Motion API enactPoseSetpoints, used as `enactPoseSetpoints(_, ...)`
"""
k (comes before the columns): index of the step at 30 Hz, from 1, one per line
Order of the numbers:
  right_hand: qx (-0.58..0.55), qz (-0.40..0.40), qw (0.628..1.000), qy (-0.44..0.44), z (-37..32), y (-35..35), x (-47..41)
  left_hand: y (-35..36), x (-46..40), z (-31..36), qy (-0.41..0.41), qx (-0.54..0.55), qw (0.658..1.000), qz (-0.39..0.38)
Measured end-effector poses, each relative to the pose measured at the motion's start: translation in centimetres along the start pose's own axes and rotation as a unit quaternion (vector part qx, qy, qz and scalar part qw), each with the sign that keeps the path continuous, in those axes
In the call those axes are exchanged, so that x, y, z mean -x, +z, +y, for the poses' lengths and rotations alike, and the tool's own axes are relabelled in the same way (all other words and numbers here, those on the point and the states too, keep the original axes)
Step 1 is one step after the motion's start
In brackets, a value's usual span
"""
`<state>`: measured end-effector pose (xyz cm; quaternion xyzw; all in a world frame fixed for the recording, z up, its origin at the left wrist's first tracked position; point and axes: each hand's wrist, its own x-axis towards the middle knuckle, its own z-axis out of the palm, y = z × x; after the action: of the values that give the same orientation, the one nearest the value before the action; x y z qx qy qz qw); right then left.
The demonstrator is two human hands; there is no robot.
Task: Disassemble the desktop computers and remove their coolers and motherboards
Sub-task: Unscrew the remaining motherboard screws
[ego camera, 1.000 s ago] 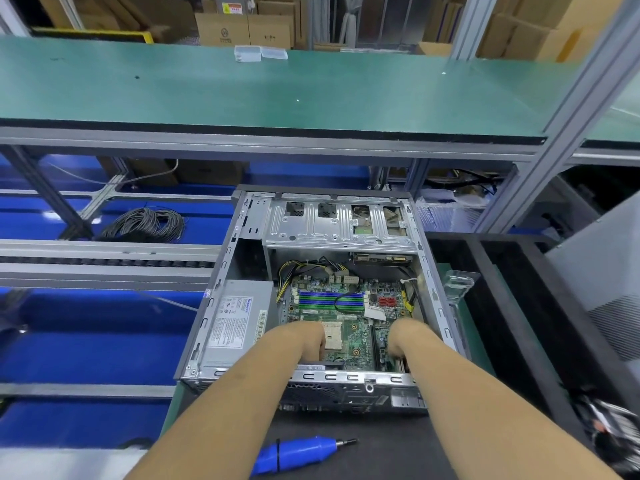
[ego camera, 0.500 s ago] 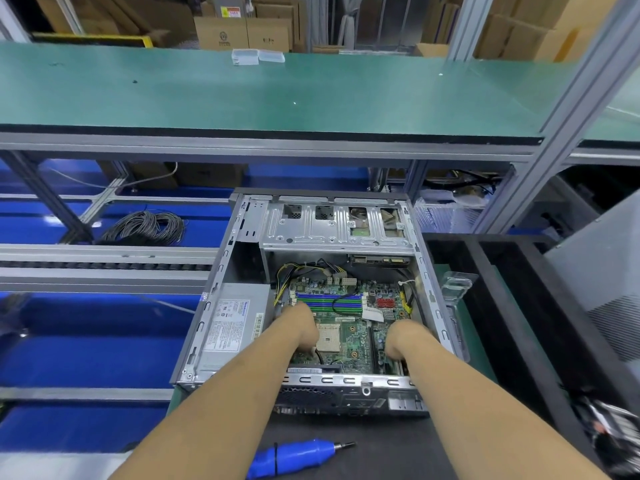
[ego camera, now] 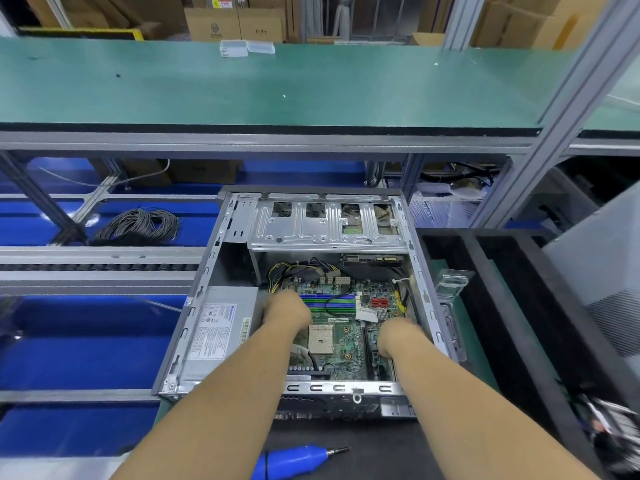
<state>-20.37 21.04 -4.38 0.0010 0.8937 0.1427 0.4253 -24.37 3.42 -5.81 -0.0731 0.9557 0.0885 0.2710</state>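
Both hands are reaching down into the one open computer case [ego camera: 207,296], and whether the fingers are clenched or loose I cannot tell, since they are hiding below the knuckles. Left hand [ego camera: 287,313] is sitting at the left edge of the green motherboard [ego camera: 346,334], just beside the memory slots [ego camera: 329,303]; right hand [ego camera: 398,336] is sitting at the board's right edge, close to the case's right wall. That single motherboard is lying flat inside the case, its bare square processor socket [ego camera: 320,339] showing between the two wrists. One grey power supply [ego camera: 214,327] is occupying the case's left side. One metal drive cage [ego camera: 329,223] is spanning the case's far end. One blue electric screwdriver [ego camera: 294,460] is lying in front of the case, tip pointing right. One coil of grey cable [ego camera: 138,225] is resting well to the case's left.
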Motion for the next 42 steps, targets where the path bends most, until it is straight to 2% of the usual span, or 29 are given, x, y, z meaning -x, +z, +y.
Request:
enactPoseSetpoints(13,0.009,0.032,0.999,0.011,0.3,0.0,0.4,-0.6,-0.4,-0.6,-0.016,0.043,0.999,-0.006)
enactPoseSetpoints(17,0.0,0.026,1.0,0.011,0.2,0.1,0.2,-0.8,-0.3,-0.7,0.017,0.0,1.0,-0.012)
enactPoseSetpoints(22,-0.017,0.006,1.0,0.01,0.1,0.1,-0.3,-0.2,-0.8,-0.8,-0.014,0.09,0.996,0.021)
enactPoseSetpoints(25,-0.022,0.004,1.0,0.007,0.0,0.0,-0.3,-0.6,-0.5,-0.6,-0.059,0.129,0.99,0.005)
enactPoseSetpoints(28,-0.018,0.014,1.0,0.002,0.0,0.0,-0.4,-0.6,-0.7,-0.8,-0.023,0.115,0.993,0.002)
enactPoseSetpoints(33,0.031,0.032,0.999,-0.002,0.2,-0.3,0.2,-0.6,0.0,-0.3,-0.05,0.155,0.986,0.024)
enactPoseSetpoints(36,0.049,0.06,0.997,0.004,0.3,-0.2,0.5,-0.3,-0.5,-0.4,-0.034,0.131,0.989,0.055)
enactPoseSetpoints(40,0.047,0.071,0.996,0.01,0.4,-0.1,0.6,0.0,-0.8,-0.3,-0.017,0.026,0.998,0.056)
enactPoseSetpoints(42,0.029,0.064,0.997,0.016,0.3,-0.2,0.8,0.0,-0.7,-0.4,-0.01,0.033,0.997,0.067)
